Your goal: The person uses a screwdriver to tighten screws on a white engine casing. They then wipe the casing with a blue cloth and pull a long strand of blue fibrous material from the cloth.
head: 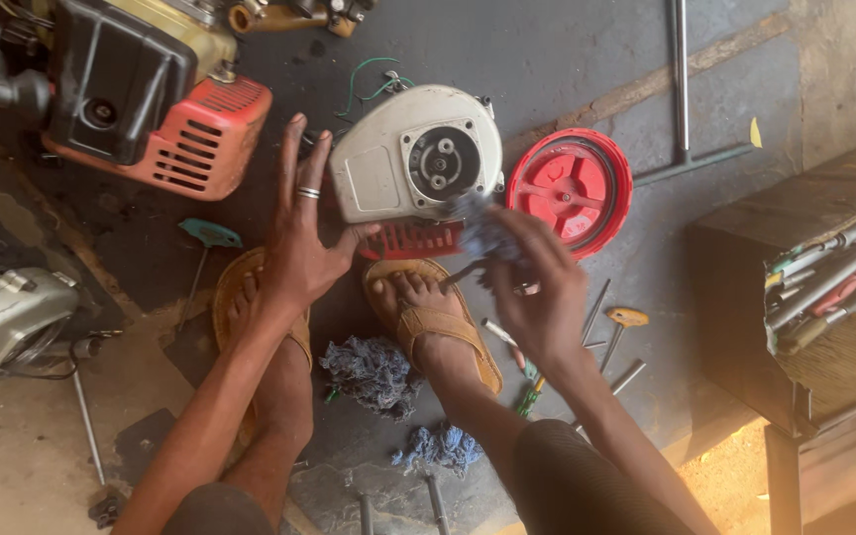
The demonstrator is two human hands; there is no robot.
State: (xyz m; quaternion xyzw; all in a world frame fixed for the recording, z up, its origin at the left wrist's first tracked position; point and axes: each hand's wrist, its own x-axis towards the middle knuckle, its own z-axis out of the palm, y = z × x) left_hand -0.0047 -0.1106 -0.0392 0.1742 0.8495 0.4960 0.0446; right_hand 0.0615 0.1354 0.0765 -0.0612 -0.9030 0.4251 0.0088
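Left hand (299, 243): fingers spread wide, palm braced on the white engine housing (413, 159) at its 8 o'clock edge.
Right hand (537, 287): pinching a blurred rag (482, 230) and a thin tool, tip hidden.
Red cover (569, 188): at the housing's 3 o'clock, partly hidden.

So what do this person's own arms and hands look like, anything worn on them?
Both arms are bare, with no sleeves, gloves or watch in view. The left hand wears a silver-coloured band ring on one finger. The right hand shows a ring too, though it is blurred. The forearms are slim and uncovered down to the bottom edge of the head view.
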